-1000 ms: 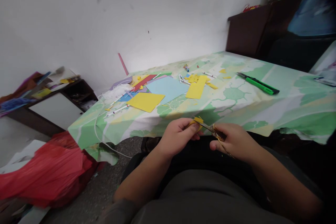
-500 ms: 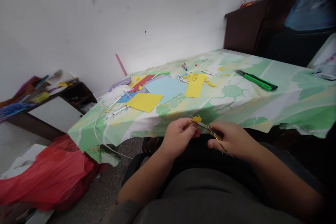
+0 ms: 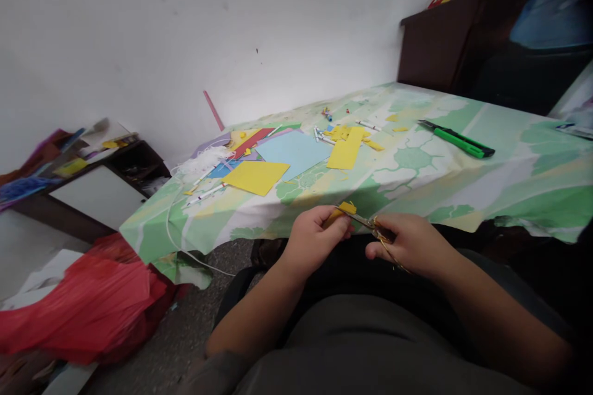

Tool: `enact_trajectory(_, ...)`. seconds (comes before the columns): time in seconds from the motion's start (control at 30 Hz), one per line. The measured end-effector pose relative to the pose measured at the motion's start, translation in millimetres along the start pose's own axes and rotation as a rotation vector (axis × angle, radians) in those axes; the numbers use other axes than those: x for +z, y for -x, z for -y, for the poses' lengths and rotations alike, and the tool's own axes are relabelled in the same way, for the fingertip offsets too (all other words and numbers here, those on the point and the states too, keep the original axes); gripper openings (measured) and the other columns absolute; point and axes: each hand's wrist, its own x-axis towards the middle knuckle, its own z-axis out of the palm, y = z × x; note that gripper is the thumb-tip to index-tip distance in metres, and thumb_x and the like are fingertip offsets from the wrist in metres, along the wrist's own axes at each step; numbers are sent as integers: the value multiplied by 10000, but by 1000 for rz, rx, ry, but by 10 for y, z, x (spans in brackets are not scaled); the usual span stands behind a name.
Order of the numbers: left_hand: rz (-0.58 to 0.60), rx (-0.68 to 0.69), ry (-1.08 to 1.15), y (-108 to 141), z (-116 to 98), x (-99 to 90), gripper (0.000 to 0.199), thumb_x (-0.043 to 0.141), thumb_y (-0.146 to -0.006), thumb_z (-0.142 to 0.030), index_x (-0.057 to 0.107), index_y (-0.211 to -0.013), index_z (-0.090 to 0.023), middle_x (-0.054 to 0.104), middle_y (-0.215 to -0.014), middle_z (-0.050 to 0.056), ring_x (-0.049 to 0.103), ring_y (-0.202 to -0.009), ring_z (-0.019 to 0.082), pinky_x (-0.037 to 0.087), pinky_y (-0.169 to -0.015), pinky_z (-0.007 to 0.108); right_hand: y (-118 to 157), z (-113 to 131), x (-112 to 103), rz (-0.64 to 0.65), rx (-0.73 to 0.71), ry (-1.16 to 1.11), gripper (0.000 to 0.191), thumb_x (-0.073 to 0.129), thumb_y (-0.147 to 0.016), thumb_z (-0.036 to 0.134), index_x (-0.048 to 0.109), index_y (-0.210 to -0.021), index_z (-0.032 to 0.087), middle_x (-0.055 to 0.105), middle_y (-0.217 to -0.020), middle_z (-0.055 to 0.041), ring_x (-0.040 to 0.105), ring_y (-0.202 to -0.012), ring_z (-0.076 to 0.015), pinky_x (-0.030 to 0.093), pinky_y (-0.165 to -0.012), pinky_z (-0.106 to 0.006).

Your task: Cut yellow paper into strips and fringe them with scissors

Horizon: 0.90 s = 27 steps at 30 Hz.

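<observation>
My left hand [image 3: 315,236] pinches a small yellow paper piece [image 3: 346,208] in front of the table's near edge. My right hand [image 3: 407,242] is closed on the handles of gold-coloured scissors [image 3: 380,233], whose blades reach left to the paper. On the table beyond lie a yellow strip [image 3: 345,149], a yellow sheet [image 3: 256,178], a light blue sheet [image 3: 294,151] and a heap of yellow scraps [image 3: 337,133].
A green and black cutter [image 3: 458,140] lies on the patterned tablecloth [image 3: 412,188] at the right. White stringy material [image 3: 204,162] and pens are at the left. A red plastic bag [image 3: 111,302] sits low left, below a cabinet [image 3: 99,197].
The view has shifted slightly. The yellow piece shows a little differently at the blades, while both hands stay almost in place with the same things held.
</observation>
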Motion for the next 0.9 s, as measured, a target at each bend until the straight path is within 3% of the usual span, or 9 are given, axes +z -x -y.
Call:
enact_trajectory(0.23, 85, -69, 149, -42, 58, -4, 193, 486, -727, -285, 565, -635, -134, 562, -581, -1, 517, -533, 79, 422, -538, 205, -18, 4, -28, 20, 23, 36, 446, 443, -646, 618, 386, -545, 187, 462, -512, 8, 390, -482, -109, 206, -442, -218)
enact_trajectory(0.9, 51, -73, 138, -53, 82, 9, 219, 488, -716, -325, 560, -627, -139, 557, -576, -2, 505, -537, 88, 415, -546, 225, -30, -14, -26, 55, 61, 49, 442, 442, -644, 616, 397, -538, 190, 485, -525, -1, 408, -500, -120, 216, -445, -224)
